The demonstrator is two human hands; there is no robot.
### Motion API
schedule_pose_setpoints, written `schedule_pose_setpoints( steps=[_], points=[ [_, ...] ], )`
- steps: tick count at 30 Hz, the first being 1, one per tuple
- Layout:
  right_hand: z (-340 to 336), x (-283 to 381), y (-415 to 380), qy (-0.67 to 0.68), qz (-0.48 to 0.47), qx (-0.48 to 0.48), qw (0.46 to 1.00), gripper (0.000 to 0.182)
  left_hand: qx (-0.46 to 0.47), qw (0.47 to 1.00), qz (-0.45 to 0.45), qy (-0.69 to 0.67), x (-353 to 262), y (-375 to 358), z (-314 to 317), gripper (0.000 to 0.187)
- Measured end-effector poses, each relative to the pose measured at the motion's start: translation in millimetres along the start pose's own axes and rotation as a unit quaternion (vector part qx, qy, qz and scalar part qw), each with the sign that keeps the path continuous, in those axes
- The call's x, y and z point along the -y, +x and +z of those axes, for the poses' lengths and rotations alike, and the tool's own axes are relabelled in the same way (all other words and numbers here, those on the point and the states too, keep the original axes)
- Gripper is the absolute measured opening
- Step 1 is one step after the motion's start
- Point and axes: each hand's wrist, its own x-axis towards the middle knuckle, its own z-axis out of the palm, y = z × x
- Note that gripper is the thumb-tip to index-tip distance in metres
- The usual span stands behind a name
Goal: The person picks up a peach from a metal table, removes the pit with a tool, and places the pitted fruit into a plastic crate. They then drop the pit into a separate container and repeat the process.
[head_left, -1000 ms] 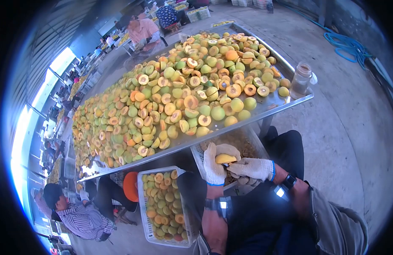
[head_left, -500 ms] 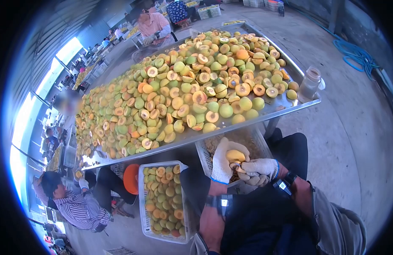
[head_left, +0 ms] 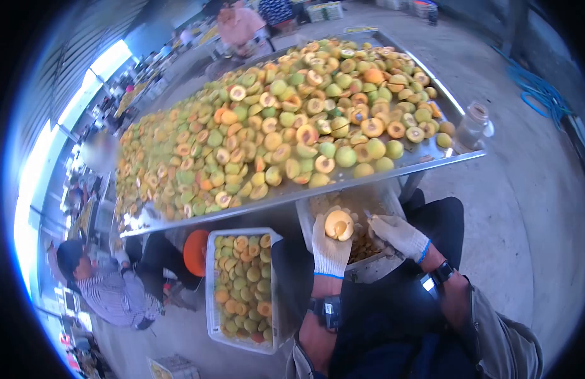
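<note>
A halved yellow fruit (head_left: 338, 225) rests in my gloved left hand (head_left: 331, 246), its cut side with a hollow facing up. To its right, my gloved right hand (head_left: 396, 236) is closed on a small tool (head_left: 369, 215), whose shape is hard to make out. Both hands are over a white crate (head_left: 308, 218) with brown pits (head_left: 363, 245) in it. Above them, a metal table (head_left: 292, 203) bears a large heap of halved fruit (head_left: 261, 139).
A white crate (head_left: 212, 278) of fruit halves stands on the floor beside an orange bowl (head_left: 195, 252). A clear jar (head_left: 472, 123) sits at the table's right corner. One co-worker (head_left: 109, 284) sits at lower left, another (head_left: 240, 28) behind the table. A blue hose (head_left: 539, 95) lies at right.
My hands have moved apart, the right one to the right and up. The fruit in my left hand now shows its open cut face. The view has shifted slightly.
</note>
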Motion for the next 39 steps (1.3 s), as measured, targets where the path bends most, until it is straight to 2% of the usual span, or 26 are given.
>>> schedule_pose_setpoints(
  steps=[2,3,4,5,6,7,8,9,10,11,12,13,15,17,18,20,21,23,24,26,30,32,33,35,37,39],
  points=[
    [13.8,9.7,-2.3,-0.110,-0.023,-0.072,0.991,0.033,0.047,0.998,0.022,0.026,-23.0,-15.5,8.4,0.044],
    [0.7,-37.8,27.2,-0.118,-0.149,-0.089,0.978,0.032,0.019,0.997,0.059,0.043,-37.2,-25.6,9.0,0.042],
    [7.9,-8.8,6.0,-0.071,0.005,-0.079,0.994,0.034,-0.012,0.990,0.125,0.068,-51.6,-38.9,6.1,0.040],
    [9.3,-12.9,6.8,0.003,0.018,-0.076,0.997,0.034,-0.045,0.977,0.185,0.095,-64.0,-51.0,0.7,0.039],
    [11.8,-16.5,7.0,0.018,0.017,-0.079,0.997,0.034,-0.105,0.957,0.233,0.137,-81.5,-60.7,-13.9,0.037],
    [12.8,-19.3,7.9,0.034,0.013,-0.088,0.995,0.034,-0.108,0.952,0.234,0.163,-102.4,-80.1,-38.9,0.036],
    [12.5,-22.9,9.7,0.030,0.017,-0.078,0.996,0.034,-0.152,0.913,0.288,0.247,-118.1,-101.4,-42.9,0.037],
    [11.9,-26.1,11.3,0.033,0.020,-0.087,0.995,0.036,-0.196,0.790,0.367,0.450,-135.3,-117.3,-75.2,0.039],
    [12.0,-28.2,12.7,0.036,0.022,-0.097,0.994,0.037,-0.291,0.815,0.343,0.366,-150.8,-134.8,-86.0,0.039],
    [12.8,-29.3,14.6,0.033,0.022,-0.092,0.995,0.037,-0.374,0.762,0.343,0.403,-160.4,-155.9,-84.2,0.038],
    [14.5,-30.9,16.0,0.031,0.027,-0.103,0.994,0.038,-0.367,0.695,0.384,0.485,-171.7,-176.6,-117.5,0.040],
    [15.9,-32.8,17.0,0.029,0.033,-0.115,0.992,0.040,-0.436,0.638,0.389,0.502,-187.8,-193.4,-150.1,0.046],
    [16.6,-37.3,20.0,0.020,0.038,-0.111,0.993,0.039,-0.464,0.641,0.361,0.493,-209.1,-231.0,-193.6,0.046],
    [18.9,-40.9,21.0,0.010,0.045,-0.111,0.993,0.037,-0.535,0.472,0.330,0.618,-217.5,-259.6,-221.5,0.049],
    [21.4,-41.9,21.6,0.004,0.043,-0.108,0.993,0.040,-0.536,0.474,0.328,0.617,-219.1,-270.1,-231.4,0.049],
    [26.8,-41.8,22.1,-0.003,0.041,-0.105,0.994,0.043,-0.584,0.377,0.106,0.711,-219.5,-288.3,-248.0,0.053],
    [29.4,-40.9,22.3,-0.006,0.047,-0.104,0.993,0.043,-0.583,0.378,0.106,0.711,-216.7,-297.0,-262.9,0.053],
    [32.3,-39.9,23.2,-0.009,0.052,-0.106,0.993,0.043,-0.583,0.343,0.028,0.736,-208.5,-311.7,-294.4,0.050],
    [33.2,-39.8,23.5,-0.013,0.051,-0.108,0.993,0.043,-0.583,0.344,0.027,0.736,-203.3,-319.5,-310.2,0.050],
    [33.6,-40.2,24.5,-0.017,0.050,-0.110,0.993,0.043,-0.500,0.274,0.095,0.816,-195.4,-328.8,-325.6,0.040],
    [34.0,-41.4,28.5,0.000,0.055,-0.108,0.993,0.040,-0.482,0.247,0.026,0.840,-198.1,-325.1,-305.3,0.033],
    [31.4,-40.4,30.0,-0.001,0.047,-0.109,0.993,0.038,-0.592,0.282,-0.013,0.755,-207.1,-293.4,-251.7,0.029],
    [29.6,-40.8,30.1,-0.005,0.040,-0.108,0.993,0.037,-0.578,0.289,-0.008,0.763,-210.4,-276.0,-239.0,0.029],
    [30.8,-37.7,29.8,0.023,0.053,-0.116,0.992,0.029,-0.467,0.358,0.281,0.758,-220.3,-238.0,-214.7,0.026],
    [32.0,-37.6,30.0,0.028,0.044,-0.118,0.992,0.028,-0.385,0.398,0.350,0.755,-210.8,-174.7,-135.1,0.025],
    [28.5,-43.0,32.0,0.038,0.062,-0.122,0.990,0.029,-0.287,0.476,0.400,0.728,-181.5,-112.1,-56.5,0.024]
  ],
)
